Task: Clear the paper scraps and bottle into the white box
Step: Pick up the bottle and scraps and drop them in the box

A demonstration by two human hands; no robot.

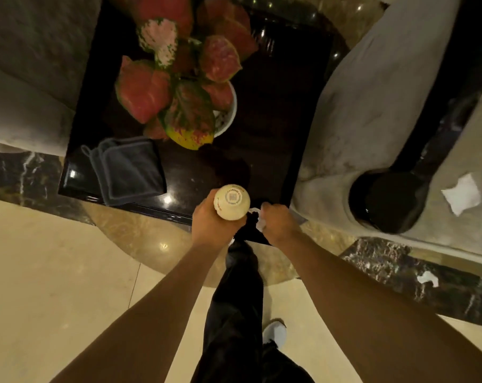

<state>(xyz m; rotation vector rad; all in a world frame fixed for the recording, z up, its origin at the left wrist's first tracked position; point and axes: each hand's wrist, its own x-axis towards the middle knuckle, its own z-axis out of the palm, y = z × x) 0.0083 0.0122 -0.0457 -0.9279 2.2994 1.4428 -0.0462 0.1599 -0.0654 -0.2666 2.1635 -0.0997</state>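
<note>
Cloth (129,170), dark and folded, lies on the glossy black table (262,150) beside a potted plant (184,87). My left hand (209,225) grips the bottle (231,201) above the table's near edge. My right hand (278,222) clutches a paper scrap (260,223). A second scrap (461,197) lies on pale upholstery (480,139), and a third scrap (427,278) on the dark marble floor (386,261).

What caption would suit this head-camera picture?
Left hand grips a pale bottle, right hand clutches a paper scrap by the dark table.

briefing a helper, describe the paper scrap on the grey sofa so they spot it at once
Find the grey sofa right of the black table. The paper scrap lies on its fabric, right of the dark gap. It is squarish and bigger than the scrap on the marble floor.
</note>
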